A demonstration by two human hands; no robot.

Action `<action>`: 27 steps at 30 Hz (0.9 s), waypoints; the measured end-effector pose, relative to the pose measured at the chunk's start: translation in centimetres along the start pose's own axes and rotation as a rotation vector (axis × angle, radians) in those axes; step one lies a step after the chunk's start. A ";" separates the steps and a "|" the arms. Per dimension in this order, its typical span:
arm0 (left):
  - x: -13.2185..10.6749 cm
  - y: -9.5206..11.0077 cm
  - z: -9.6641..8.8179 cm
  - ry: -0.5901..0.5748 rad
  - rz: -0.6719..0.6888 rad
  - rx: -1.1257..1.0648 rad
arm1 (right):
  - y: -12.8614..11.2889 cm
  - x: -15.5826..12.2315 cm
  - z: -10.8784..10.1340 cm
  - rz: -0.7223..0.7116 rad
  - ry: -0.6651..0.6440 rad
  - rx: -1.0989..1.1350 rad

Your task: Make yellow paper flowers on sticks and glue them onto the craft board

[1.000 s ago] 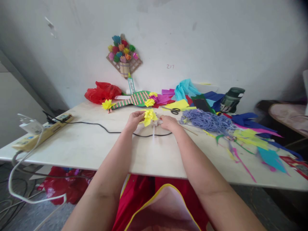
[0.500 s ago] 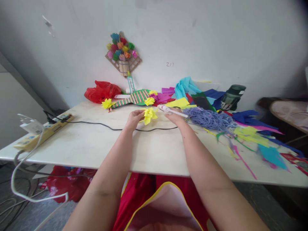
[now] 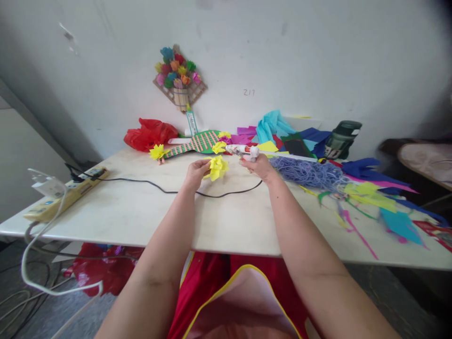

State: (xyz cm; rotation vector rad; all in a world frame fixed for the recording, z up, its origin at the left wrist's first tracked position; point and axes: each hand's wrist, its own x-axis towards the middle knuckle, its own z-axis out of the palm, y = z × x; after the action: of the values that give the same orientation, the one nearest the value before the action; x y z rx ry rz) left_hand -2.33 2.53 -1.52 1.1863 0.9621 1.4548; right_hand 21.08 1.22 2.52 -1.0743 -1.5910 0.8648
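Between the fingertips of my left hand (image 3: 197,174) is a yellow paper flower (image 3: 218,168), held just above the table. My right hand (image 3: 259,167) is wrapped round a white hot glue gun (image 3: 243,150), its nozzle pointing left, above and to the right of the flower. A long white glue stick (image 3: 289,156) sticks out of its back to the right. Behind my hands lies a green guitar-shaped piece (image 3: 205,142) with pale strips across it. Yellow flowers sit at both of its ends, with a magenta one (image 3: 225,138) at the right.
A black cord (image 3: 151,183) runs across the white table (image 3: 233,226) from a yellow power strip (image 3: 67,195). Purple-blue yarn (image 3: 307,173), coloured paper scraps (image 3: 399,226) and a dark green bottle (image 3: 342,140) are on the right. A red plastic bag (image 3: 150,134) lies back left.
The glue gun has turned in my right hand; its nozzle now points left and the glue stick extends right. My left hand still holds the flower, turned slightly.
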 end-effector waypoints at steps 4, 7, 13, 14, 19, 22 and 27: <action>-0.1 0.0 0.1 0.001 -0.004 -0.019 | -0.7 -0.3 -0.3 -0.031 -0.065 0.008; -0.1 0.1 0.1 0.009 -0.009 -0.022 | -0.9 -0.4 -0.2 -0.013 -0.057 -0.131; 0.0 -0.1 0.0 0.030 -0.007 -0.007 | -0.8 -0.2 -0.1 -0.022 -0.062 -0.308; 0.1 -0.1 0.0 0.030 -0.004 -0.001 | -0.8 -0.2 0.0 -0.034 -0.067 -0.329; 0.1 -0.1 0.1 0.023 0.006 -0.018 | -0.7 0.0 0.2 -0.091 -0.081 -0.369; 0.0 0.0 0.1 0.022 0.006 -0.035 | -0.6 0.1 0.2 -0.114 -0.088 -0.397; 0.0 0.0 0.1 0.014 -0.001 -0.033 | -0.6 0.1 0.2 -0.138 -0.101 -0.491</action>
State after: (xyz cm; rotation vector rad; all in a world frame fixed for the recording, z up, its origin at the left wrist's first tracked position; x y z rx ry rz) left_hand -2.22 2.54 -1.49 1.1528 0.9446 1.4741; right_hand 20.70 1.14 3.05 -1.2506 -1.9983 0.4479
